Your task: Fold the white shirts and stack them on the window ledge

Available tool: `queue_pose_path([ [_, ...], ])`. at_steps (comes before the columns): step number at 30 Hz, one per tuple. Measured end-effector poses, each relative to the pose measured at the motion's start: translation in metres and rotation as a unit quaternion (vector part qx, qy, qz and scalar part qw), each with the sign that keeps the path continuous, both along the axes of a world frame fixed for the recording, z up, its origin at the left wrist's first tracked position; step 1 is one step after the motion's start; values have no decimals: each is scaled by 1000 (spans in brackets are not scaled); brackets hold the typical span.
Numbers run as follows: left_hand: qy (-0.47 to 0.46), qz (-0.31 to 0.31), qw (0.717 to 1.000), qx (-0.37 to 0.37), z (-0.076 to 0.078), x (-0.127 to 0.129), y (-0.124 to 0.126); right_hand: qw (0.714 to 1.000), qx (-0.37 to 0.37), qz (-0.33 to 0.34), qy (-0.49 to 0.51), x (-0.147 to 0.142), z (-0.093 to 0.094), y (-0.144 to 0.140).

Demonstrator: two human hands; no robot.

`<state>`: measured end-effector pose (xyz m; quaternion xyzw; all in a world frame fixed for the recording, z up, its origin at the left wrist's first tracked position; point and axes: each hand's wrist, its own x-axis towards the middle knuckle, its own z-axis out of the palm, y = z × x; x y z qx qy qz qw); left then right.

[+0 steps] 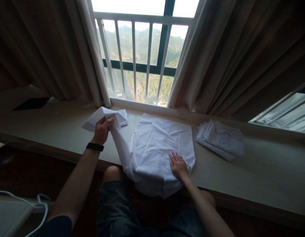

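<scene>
A white shirt (157, 148) lies spread on the pale worktop (266, 171) in front of the window (142, 59), its lower edge hanging over the front edge toward the person's knees. The right hand (178, 164) lies flat on the shirt's lower right part, fingers spread and pressing the cloth, gripping nothing. The left hand (102, 130) is raised to the left of the shirt, its grip closed around the sleeve (120, 144), which runs taut from the shirt's left side up to the fist; the sleeve's loose end (105, 117) fans out beyond the fingers, toward the window. A black band (94, 146) sits on the left wrist. To the right of the shirt, apart from it, rests a pile of folded white shirts (220, 138). Curtains (228, 56) hang either side of the window.
</scene>
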<state>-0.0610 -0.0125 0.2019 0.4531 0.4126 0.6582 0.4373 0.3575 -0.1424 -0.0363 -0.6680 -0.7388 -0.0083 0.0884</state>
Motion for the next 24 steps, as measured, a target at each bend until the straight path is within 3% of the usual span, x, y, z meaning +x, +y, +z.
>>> queue_pose_path([
  [2,65,-45,997,23,-3,46,-13,1000,2,1,3,0,-1,0],
  [3,181,-83,978,58,-8,71,-23,1000,2,2,9,0,0,0],
  [5,353,-165,915,106,-28,122,-48,999,0,2,38,0,2,1],
  [7,478,-284,822,126,-56,164,-77,992,-11,-14,125,1,6,5],
  [9,559,-355,739,126,-87,189,-105,964,-29,-58,260,4,10,10],
  [10,581,-368,714,128,-102,193,-117,942,-35,-86,323,6,12,12],
  [12,606,-349,703,131,-125,187,-133,906,-36,-136,399,9,16,17],
  [14,633,-292,707,117,-138,165,-141,873,-24,-150,463,13,21,20],
  [19,703,-156,694,14,-145,91,-142,675,-28,-100,731,17,40,32],
  [24,716,-122,687,-28,-148,51,-148,524,-74,-235,816,9,58,65],
])
